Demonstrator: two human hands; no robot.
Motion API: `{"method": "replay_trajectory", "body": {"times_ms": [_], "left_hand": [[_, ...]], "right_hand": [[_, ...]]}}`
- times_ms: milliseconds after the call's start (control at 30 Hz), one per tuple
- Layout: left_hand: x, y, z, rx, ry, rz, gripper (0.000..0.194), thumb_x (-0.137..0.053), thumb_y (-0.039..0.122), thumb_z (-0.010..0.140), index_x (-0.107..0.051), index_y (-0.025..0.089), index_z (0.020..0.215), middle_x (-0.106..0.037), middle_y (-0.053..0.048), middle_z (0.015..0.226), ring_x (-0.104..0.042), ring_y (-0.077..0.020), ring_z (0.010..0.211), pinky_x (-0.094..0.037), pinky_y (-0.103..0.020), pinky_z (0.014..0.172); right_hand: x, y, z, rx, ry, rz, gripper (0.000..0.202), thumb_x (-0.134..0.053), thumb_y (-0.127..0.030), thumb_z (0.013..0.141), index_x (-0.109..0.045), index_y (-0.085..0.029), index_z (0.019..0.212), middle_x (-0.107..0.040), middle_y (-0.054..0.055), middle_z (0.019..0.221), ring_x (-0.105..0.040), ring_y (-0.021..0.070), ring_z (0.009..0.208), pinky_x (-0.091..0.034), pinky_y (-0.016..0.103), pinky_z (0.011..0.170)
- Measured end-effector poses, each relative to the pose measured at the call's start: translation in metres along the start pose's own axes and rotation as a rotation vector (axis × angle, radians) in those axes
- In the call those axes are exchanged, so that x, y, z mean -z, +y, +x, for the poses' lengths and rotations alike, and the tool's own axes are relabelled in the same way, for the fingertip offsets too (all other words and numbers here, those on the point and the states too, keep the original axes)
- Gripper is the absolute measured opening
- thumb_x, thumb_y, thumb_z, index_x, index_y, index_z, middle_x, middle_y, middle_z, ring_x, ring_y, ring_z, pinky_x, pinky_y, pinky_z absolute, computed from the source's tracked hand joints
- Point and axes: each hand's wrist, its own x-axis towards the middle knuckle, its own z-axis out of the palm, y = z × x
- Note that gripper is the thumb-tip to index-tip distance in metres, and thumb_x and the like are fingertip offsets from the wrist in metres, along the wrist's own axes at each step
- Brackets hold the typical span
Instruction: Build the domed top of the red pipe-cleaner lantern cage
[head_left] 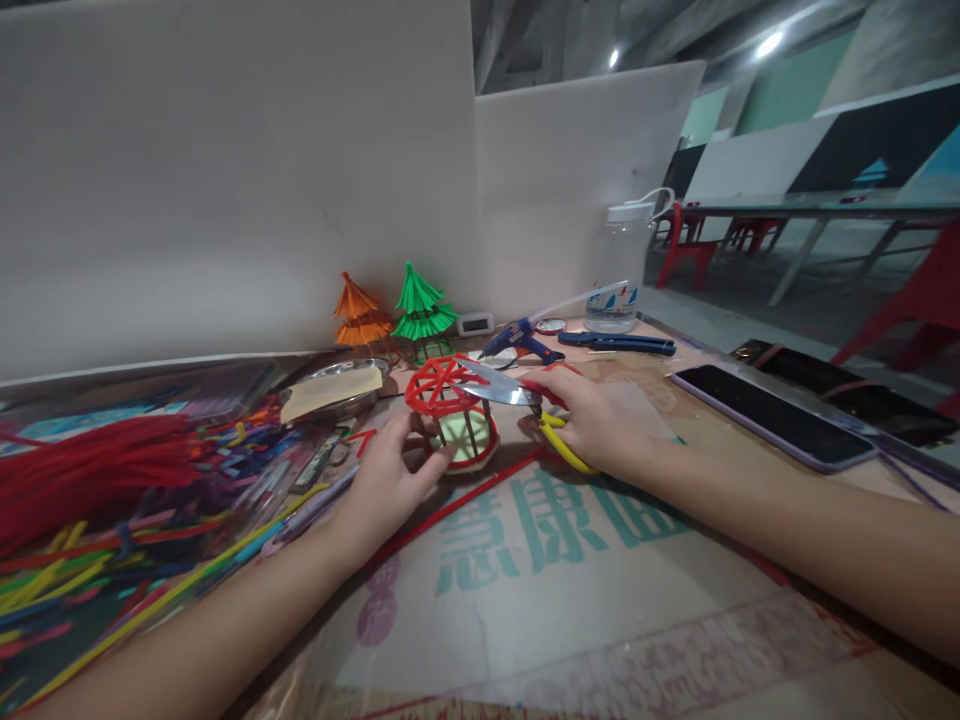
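My left hand (399,478) is closed on the left side of a small round frame (450,385) made of red and brown pipe cleaners, with a spoked red top and a pale green base. My right hand (574,410) grips a pair of scissors (504,388) with red and yellow handles. The scissor blades are parted and reach over the frame's red top; I cannot tell whether they touch it. A long red pipe cleaner (465,500) lies on the printed board below the frame.
Bundles of coloured pipe cleaners (97,480) cover the left side. Behind the frame stand an orange pagoda (360,315) and a green one (422,310), a blue glue gun (523,340), blue pliers (616,343) and a clear bottle (616,270). A phone (776,415) lies at right.
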Motion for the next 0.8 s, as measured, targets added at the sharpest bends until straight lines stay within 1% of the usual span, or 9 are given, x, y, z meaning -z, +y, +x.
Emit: {"method": "replay_trajectory", "body": {"times_ms": [133, 267, 400, 500, 600, 800], "left_hand": [[-0.0002, -0.002, -0.0006, -0.02, 0.007, -0.009, 0.024, -0.064, 0.038, 0.088, -0.058, 0.019, 0.101, -0.065, -0.006, 0.101, -0.069, -0.0205, 0.093, -0.06, -0.037, 0.087], [-0.0011, -0.0039, -0.0023, -0.017, 0.0, 0.011, 0.024, -0.063, 0.037, 0.089, -0.057, 0.02, 0.104, -0.063, -0.006, 0.103, -0.069, -0.0201, 0.093, -0.06, -0.037, 0.087], [-0.002, -0.0039, -0.0038, -0.048, -0.008, 0.041, 0.024, -0.063, 0.037, 0.089, -0.057, 0.019, 0.104, -0.063, -0.006, 0.102, -0.068, -0.0199, 0.091, -0.061, -0.035, 0.082], [-0.0021, -0.0037, -0.0047, -0.043, -0.008, 0.048, 0.025, -0.063, 0.038, 0.089, -0.057, 0.019, 0.103, -0.063, -0.008, 0.104, -0.069, -0.0209, 0.092, -0.061, -0.035, 0.079], [-0.0018, -0.0038, -0.0054, -0.048, -0.009, 0.073, 0.026, -0.063, 0.04, 0.089, -0.057, 0.019, 0.103, -0.065, -0.009, 0.104, -0.069, -0.0222, 0.092, -0.06, -0.036, 0.079], [-0.0016, -0.0029, -0.0053, -0.074, -0.021, 0.088, 0.026, -0.062, 0.04, 0.09, -0.058, 0.019, 0.104, -0.065, -0.008, 0.102, -0.068, -0.0217, 0.091, -0.059, -0.036, 0.08]], "right_hand": [[0.0012, -0.0012, 0.0002, 0.012, 0.003, 0.008, 0.042, -0.068, -0.045, 0.091, -0.065, -0.024, 0.127, -0.07, 0.01, 0.115, -0.065, 0.0267, 0.101, -0.053, 0.04, 0.084], [0.0035, -0.0043, 0.0005, 0.029, 0.0, 0.04, 0.039, -0.069, -0.04, 0.091, -0.065, -0.024, 0.126, -0.07, 0.009, 0.114, -0.066, 0.0255, 0.101, -0.054, 0.038, 0.085], [0.0057, -0.0077, 0.0006, 0.024, -0.003, 0.025, 0.037, -0.069, -0.039, 0.09, -0.066, -0.023, 0.124, -0.071, 0.008, 0.113, -0.067, 0.0243, 0.098, -0.054, 0.036, 0.084], [0.0068, -0.0088, 0.0001, 0.025, 0.003, 0.015, 0.038, -0.07, -0.039, 0.09, -0.066, -0.023, 0.124, -0.071, 0.008, 0.112, -0.068, 0.0244, 0.098, -0.055, 0.036, 0.084], [0.0072, -0.0082, -0.0012, 0.021, 0.006, 0.004, 0.038, -0.07, -0.037, 0.089, -0.066, -0.024, 0.125, -0.072, 0.008, 0.113, -0.068, 0.0241, 0.098, -0.055, 0.035, 0.084], [0.0052, -0.004, -0.004, 0.048, 0.022, 0.028, 0.04, -0.072, -0.032, 0.087, -0.066, -0.027, 0.126, -0.071, 0.006, 0.114, -0.067, 0.0236, 0.099, -0.055, 0.034, 0.084]]}}
